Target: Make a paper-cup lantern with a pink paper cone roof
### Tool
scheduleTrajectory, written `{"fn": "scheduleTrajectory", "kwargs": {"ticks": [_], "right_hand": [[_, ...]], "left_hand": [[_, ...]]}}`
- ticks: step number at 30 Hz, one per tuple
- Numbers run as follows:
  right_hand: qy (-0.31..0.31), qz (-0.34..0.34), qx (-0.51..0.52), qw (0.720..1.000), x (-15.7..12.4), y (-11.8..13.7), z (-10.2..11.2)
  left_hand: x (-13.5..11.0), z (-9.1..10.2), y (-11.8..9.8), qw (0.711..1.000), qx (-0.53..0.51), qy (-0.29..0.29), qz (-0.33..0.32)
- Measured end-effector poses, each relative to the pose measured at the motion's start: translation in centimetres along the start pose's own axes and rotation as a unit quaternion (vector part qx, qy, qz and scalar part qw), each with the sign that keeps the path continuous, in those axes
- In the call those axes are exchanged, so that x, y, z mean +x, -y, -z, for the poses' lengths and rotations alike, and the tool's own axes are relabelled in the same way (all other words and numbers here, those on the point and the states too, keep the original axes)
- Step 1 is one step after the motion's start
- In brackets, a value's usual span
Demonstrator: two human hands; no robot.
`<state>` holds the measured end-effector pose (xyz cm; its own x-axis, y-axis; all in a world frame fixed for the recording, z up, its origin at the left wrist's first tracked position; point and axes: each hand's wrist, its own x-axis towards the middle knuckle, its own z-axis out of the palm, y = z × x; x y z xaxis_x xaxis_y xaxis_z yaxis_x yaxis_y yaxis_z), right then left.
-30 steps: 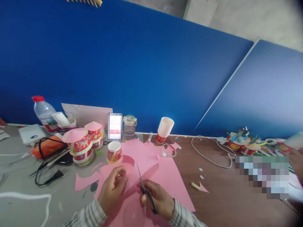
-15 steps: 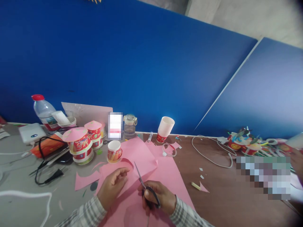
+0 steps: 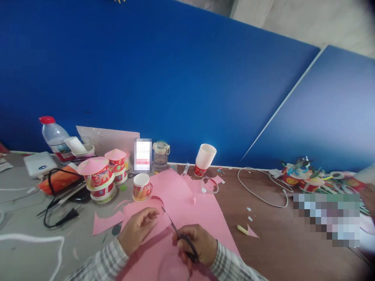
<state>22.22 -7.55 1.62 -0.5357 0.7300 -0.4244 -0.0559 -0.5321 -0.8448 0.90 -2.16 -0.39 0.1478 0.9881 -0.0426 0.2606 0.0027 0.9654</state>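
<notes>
My right hand (image 3: 197, 245) grips black-handled scissors (image 3: 177, 233), fingers through the loops, blades pointing up and left into a large pink paper sheet (image 3: 181, 199). My left hand (image 3: 137, 228) pinches the sheet's cut edge just left of the blade tips, fingers curled on the paper. A curved cut shows in the sheet near the blades. A red and white paper cup (image 3: 141, 187) stands upside down just beyond my left hand.
Cup towers with pink cone roofs (image 3: 98, 178), a water bottle (image 3: 54, 138), a black power cord (image 3: 58, 203) and a white device (image 3: 38, 164) crowd the left. A stack of cups (image 3: 204, 159), a jar (image 3: 160, 155), a white cable (image 3: 263, 191) and craft clutter (image 3: 304, 177) lie right.
The scissors have tilted left and advanced toward my left hand along the curved cut. The lifted flap of pink paper has dropped flatter.
</notes>
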Motion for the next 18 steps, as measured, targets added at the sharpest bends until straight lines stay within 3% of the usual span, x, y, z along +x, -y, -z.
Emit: {"fn": "scheduleTrajectory", "kwargs": {"ticks": [4,7,8,10,11,15,18], "right_hand": [[-0.003,0.054,-0.004,0.999,0.0,0.6,0.6],[-0.104,0.159,-0.101,0.976,0.3,0.7,2.1],[-0.174,0.197,-0.172,0.949,0.5,0.7,2.8],[-0.313,0.258,-0.340,0.849,0.8,0.7,4.2],[-0.351,0.266,-0.367,0.819,1.0,0.6,4.8],[-0.422,0.282,-0.415,0.755,1.9,0.6,6.8],[-0.422,0.295,-0.456,0.726,2.6,0.3,7.2]], "left_hand": [[0.6,0.7,0.5,0.998,0.050,-0.001,-0.024],[0.8,1.2,0.4,0.997,0.070,-0.022,-0.036],[0.8,1.3,0.3,0.996,0.073,-0.027,-0.043],[0.7,1.6,0.2,0.991,0.096,-0.038,-0.084],[0.6,1.7,0.1,0.985,0.115,-0.045,-0.118],[0.3,1.8,-0.2,0.930,0.236,-0.083,-0.271],[-0.2,1.3,-0.4,0.881,0.321,-0.064,-0.340]]}}
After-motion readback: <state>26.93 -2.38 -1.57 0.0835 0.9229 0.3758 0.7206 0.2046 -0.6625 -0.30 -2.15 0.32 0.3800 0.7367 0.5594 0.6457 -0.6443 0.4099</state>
